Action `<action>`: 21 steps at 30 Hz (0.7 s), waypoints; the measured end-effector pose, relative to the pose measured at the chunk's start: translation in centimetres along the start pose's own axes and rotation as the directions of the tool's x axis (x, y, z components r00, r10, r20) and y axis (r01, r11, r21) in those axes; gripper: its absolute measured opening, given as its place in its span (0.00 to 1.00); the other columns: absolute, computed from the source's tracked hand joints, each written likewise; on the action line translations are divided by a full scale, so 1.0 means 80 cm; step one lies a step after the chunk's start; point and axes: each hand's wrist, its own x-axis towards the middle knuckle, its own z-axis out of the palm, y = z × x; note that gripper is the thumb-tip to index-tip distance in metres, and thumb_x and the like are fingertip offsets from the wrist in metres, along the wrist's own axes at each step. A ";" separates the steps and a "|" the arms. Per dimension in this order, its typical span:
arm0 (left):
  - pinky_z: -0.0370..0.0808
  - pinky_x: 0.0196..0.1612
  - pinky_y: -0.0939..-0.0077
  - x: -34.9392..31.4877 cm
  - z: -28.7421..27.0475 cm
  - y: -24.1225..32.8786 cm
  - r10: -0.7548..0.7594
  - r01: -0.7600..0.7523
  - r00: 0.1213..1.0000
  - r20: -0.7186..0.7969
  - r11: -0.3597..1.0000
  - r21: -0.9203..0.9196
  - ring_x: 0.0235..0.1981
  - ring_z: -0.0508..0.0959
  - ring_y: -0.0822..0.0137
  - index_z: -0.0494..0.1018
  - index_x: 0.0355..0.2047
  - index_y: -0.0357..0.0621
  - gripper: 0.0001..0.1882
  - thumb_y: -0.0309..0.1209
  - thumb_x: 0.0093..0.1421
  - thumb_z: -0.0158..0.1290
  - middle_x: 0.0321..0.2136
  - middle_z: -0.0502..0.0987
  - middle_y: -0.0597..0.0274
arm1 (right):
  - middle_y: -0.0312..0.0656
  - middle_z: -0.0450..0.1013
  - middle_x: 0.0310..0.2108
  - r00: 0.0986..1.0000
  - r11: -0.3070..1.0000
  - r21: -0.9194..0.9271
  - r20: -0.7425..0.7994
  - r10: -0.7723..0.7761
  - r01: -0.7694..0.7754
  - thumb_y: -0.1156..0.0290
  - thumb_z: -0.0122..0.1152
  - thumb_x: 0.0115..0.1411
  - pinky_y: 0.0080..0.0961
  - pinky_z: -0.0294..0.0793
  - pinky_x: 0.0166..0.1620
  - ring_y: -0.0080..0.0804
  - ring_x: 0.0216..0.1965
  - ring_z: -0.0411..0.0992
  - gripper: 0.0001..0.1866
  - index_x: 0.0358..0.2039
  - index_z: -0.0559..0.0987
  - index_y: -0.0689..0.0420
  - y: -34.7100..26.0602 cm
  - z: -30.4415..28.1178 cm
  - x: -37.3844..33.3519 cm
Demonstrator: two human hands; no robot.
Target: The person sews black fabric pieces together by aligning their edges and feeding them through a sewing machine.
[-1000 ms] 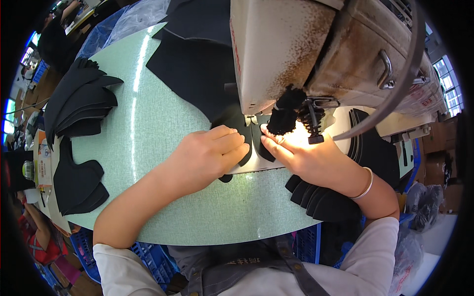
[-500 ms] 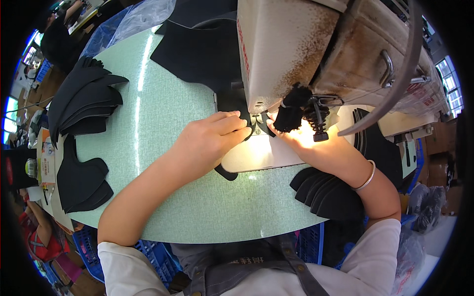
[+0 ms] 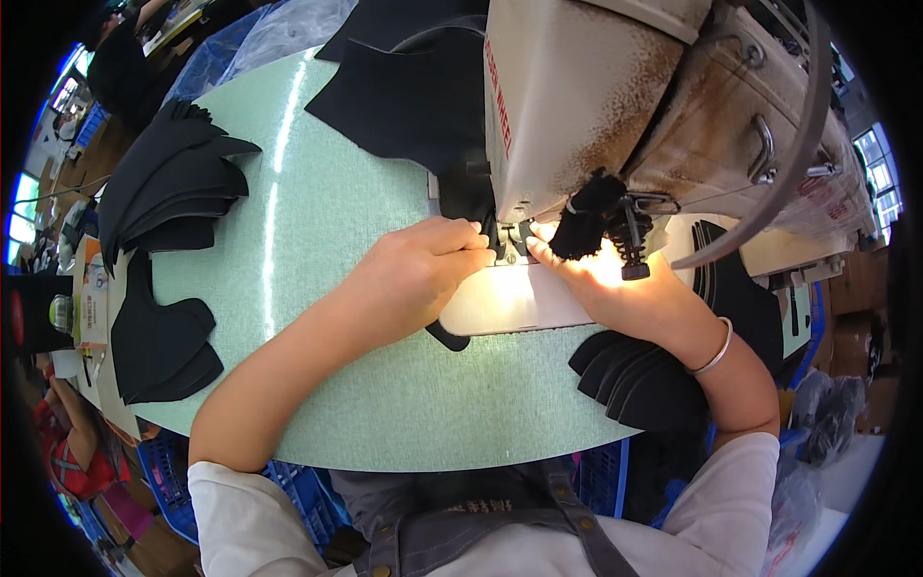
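We are at the worn, cream-coloured industrial sewing machine (image 3: 615, 106), feeding a small black cut fabric piece (image 3: 486, 231) under its needle area. Our left hand (image 3: 423, 269) lies curled with fingers closed down on the piece, pressing it onto the lit metal bed plate (image 3: 510, 298); a dark edge of fabric pokes out beneath the palm at the plate's near edge. Our right hand (image 3: 625, 288), wearing a thin silver bangle (image 3: 713, 351), reaches in from the other side with its fingertips pinched at the piece just beside the presser foot; whether they truly grip it or only steer it we cannot tell, since a black tuft hanging from the machine hides part of them.

As we judge it, the work is mid-batch. A fanned stack of black curved fabric pieces (image 3: 639, 380) rests under our right wrist, near the pale green tabletop's (image 3: 336, 221) front edge. Two further piles of black shaped pieces (image 3: 173, 192) sit well apart on the left. Which pile is sewn we cannot tell.
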 end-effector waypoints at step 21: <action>0.77 0.38 0.70 0.005 0.007 0.006 -0.020 0.022 1.000 -0.023 0.996 0.083 0.39 0.77 0.59 0.74 0.35 0.34 0.12 0.20 0.48 0.55 0.38 0.74 0.56 | 0.41 0.71 0.55 0.983 0.930 0.327 0.125 0.134 -0.169 0.78 0.50 0.58 0.22 0.75 0.45 0.28 0.45 0.74 0.26 0.59 0.70 0.65 -0.004 -0.010 0.017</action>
